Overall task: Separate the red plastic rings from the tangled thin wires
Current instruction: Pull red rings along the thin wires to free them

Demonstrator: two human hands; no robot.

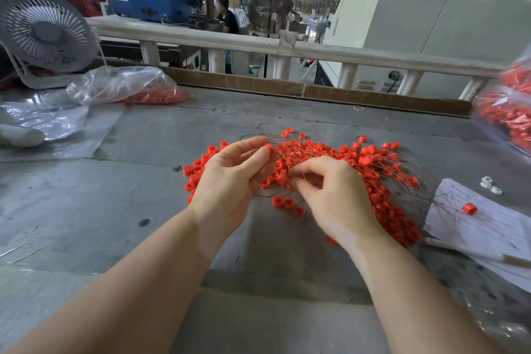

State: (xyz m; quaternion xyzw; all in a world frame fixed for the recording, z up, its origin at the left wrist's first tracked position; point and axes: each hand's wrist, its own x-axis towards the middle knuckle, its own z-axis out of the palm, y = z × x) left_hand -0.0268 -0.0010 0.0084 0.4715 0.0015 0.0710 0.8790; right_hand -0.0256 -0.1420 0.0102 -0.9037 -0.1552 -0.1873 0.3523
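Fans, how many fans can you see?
2. A white desk fan stands at the table's far left corner, and a big black floor fan stands behind the railing in the workshop. More may be hidden farther back.

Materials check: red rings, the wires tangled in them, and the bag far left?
Red rings: likely moulded plastic, uniform bright orange-red with soft highlights.
Wires: probably bare metal, hair-thin, brownish-grey, springing in stiff arcs; alloy unclear.
Bag: thin clear plastic film, crinkled and glossy, red pieces showing through.
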